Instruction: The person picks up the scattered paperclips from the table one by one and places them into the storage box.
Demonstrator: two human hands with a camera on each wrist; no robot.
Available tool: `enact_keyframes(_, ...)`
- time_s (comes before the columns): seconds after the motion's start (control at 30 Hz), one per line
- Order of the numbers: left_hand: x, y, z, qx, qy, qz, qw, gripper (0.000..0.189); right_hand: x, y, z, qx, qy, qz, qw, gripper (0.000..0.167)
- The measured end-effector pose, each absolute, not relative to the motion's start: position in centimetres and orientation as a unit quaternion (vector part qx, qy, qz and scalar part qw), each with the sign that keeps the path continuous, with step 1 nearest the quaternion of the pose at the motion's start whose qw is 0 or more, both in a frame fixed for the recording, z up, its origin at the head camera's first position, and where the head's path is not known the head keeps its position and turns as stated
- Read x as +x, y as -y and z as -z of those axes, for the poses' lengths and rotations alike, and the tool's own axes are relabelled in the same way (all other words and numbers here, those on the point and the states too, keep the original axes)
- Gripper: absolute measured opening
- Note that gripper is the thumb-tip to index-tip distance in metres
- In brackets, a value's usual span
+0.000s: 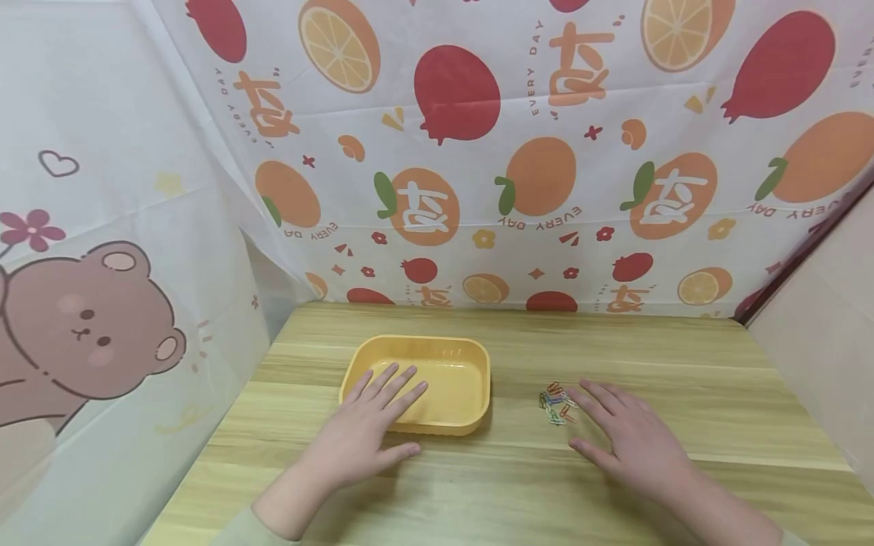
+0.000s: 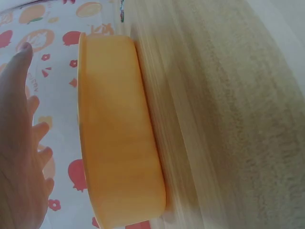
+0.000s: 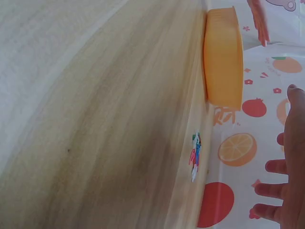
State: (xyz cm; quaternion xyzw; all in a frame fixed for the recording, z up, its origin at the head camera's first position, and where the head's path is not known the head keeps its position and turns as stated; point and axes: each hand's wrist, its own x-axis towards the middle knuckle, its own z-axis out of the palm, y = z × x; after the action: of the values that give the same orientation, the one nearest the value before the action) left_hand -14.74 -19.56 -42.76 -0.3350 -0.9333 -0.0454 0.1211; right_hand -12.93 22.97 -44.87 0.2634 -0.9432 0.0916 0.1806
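Observation:
A shallow yellow plastic tray [image 1: 451, 428] stands on the wooden table, nothing inside it. Above its left front part hovers my left hand [image 1: 365, 436], fingers spread and straight, holding nothing; the left wrist view shows this hand [image 2: 19, 143] apart from the tray's side [image 2: 116, 129]. To the right of the tray lies a small pile of coloured paper clips [image 1: 556, 402]. Just right of the pile is my right hand [image 1: 635, 440], its fingers loosely extended and nothing in them. In the right wrist view the paper clips [image 3: 195, 152] lie on the tabletop, away from the hand [image 3: 290, 176].
The wooden tabletop [image 1: 512, 493] reaches back to a hanging white cloth [image 1: 478, 167] printed with fruit. Another cloth with a bear print [image 1: 89, 326] hangs along the left side. A pale panel [image 1: 819, 326] borders the table on the right.

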Motion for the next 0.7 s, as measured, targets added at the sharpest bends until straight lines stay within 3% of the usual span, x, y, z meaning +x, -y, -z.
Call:
enact_keyframes(0.47,-14.7,19.8,42.8,-0.323,0.937,0.050,0.121,0.088,-14.5,-23.0,46.0,0.228,0.952,-0.125,0.161,0.046)
enact_keyframes(0.7,-14.7,20.0,42.9,-0.313,0.940,0.050,0.123,0.081,-15.5,-23.0,46.8,0.220,0.955,-0.125,0.155,0.041)
